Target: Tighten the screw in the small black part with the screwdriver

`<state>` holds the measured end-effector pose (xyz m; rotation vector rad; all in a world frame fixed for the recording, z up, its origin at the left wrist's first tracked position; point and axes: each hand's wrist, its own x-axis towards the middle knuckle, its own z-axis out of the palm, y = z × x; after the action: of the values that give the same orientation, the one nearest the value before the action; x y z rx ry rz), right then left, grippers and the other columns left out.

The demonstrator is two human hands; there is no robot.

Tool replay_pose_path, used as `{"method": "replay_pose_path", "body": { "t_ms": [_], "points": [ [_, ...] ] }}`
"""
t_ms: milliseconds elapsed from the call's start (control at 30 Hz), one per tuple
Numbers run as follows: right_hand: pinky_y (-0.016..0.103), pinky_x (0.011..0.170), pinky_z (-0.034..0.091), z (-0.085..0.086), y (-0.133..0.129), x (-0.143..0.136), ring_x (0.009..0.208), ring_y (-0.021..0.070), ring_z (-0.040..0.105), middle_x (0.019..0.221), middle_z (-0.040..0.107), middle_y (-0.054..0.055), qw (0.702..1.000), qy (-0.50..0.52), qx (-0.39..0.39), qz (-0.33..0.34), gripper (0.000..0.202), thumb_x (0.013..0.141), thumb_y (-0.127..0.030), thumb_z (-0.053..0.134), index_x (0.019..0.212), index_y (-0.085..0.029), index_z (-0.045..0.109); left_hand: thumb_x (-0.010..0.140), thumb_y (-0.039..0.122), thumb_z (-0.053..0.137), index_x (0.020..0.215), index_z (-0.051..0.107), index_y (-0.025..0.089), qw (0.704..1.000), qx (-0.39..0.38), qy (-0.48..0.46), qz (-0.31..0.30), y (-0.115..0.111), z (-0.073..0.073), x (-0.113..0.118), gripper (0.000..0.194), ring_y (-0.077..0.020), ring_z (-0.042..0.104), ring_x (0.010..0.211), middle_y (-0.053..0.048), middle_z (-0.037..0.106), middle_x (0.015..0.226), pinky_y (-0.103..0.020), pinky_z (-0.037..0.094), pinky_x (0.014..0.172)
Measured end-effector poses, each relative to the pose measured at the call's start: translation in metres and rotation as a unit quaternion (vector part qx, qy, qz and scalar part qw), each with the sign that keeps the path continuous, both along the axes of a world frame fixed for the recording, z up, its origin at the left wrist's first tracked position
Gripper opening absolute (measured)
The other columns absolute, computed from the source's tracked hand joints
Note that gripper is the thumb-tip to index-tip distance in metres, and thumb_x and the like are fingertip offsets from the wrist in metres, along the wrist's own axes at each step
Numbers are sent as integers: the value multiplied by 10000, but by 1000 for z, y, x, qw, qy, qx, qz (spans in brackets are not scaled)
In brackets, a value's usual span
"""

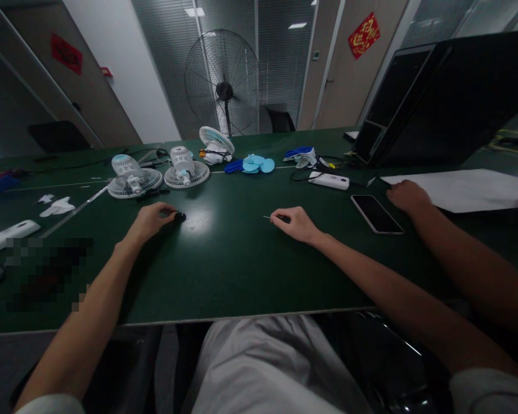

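Observation:
My left hand (155, 221) is over the left part of the green table (224, 259), its thumb and fingers pinching a small black part (180, 217). To the right, my right hand (296, 223) is closed round the dark handle of a screwdriver (266, 217), whose thin metal shaft points left. A wide gap lies between the two hands. Beyond my left hand, two white fans (132, 183) (187, 174) rest face down on the table.
Farther back are a third fan (216, 144), light blue blades (258, 164), gloves (301, 155) and a white power strip (329, 180). At right lie a phone (376, 214), a white sheet (479, 190) under another person's hand (409, 196), and a large black monitor (457, 103).

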<state>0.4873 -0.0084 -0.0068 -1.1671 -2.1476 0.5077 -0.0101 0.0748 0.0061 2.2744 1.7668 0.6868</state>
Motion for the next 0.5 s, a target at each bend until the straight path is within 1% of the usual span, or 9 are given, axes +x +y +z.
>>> {"method": "replay_pose_path", "body": {
  "t_ms": [200, 367, 500],
  "points": [
    [313, 720, 473, 0, 0, 1, 799, 180, 679, 964, 777, 31, 1000, 1, -9, 6, 268, 1029, -386, 572, 1059, -218, 779, 746, 660, 686, 1057, 774, 218, 1000, -25, -9, 10, -4, 5, 4, 547, -275, 716, 863, -93, 788, 1084, -342, 548, 793],
    [314, 709, 454, -2, 2, 0, 744, 170, 663, 900, 775, 18, 1000, -5, 9, -6, 255, 1020, -379, 588, 1008, -222, 789, 746, 637, 691, 1023, 780, 212, 1000, -25, 2, -5, -4, 5, 8, 515, -269, 719, 870, -86, 791, 1038, -331, 542, 803],
    [315, 704, 461, -1, 2, 0, 759, 178, 667, 927, 783, 28, 1000, -6, 4, -4, 271, 1024, -393, 579, 1036, -222, 788, 739, 663, 707, 992, 792, 214, 1000, -31, -3, 4, -4, 8, 10, 522, -269, 721, 872, -92, 794, 1017, -317, 543, 774]
  ]
}}
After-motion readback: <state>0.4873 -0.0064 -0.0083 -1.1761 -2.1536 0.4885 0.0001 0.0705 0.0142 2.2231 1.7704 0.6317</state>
